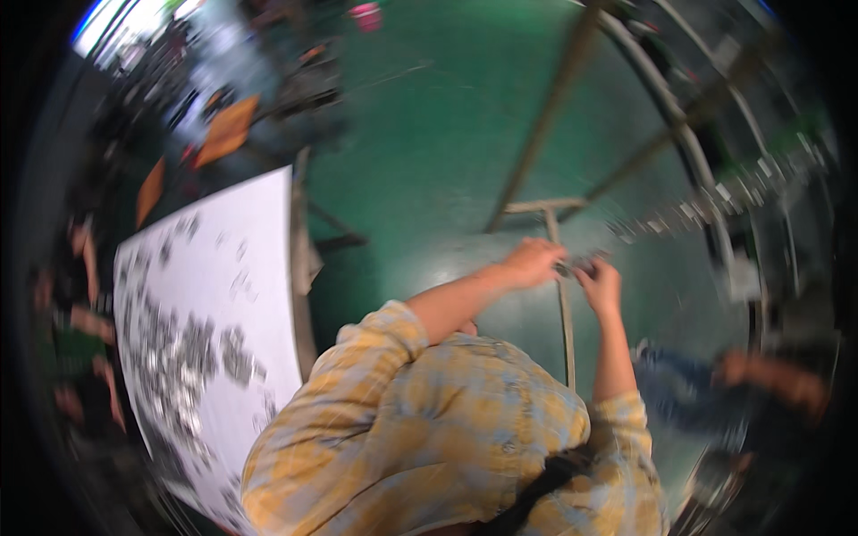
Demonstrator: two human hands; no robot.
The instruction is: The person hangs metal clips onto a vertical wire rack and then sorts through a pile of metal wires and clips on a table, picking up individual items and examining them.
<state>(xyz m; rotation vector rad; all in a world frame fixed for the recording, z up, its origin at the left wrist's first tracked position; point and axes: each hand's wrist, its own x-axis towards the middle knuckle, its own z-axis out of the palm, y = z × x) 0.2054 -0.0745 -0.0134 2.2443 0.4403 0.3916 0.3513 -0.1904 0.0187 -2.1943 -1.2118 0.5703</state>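
My left hand reaches right across my body, its fingers closed at the edge of a small grey metal piece. My right hand pinches the same piece from the other side with thumb and fingers. Motion blur and the fingers hide its exact shape. Beyond it, a blurred row of small metallic pieces runs up toward the far right. Below my hands stands a thin beige frame with a crossbar.
On the left, a white-topped table carries many small grey metal pieces. Tall brown poles and a curved pale rail rise at the right. People sit along the left; another person's arm shows at right. Orange boards stand farther off.
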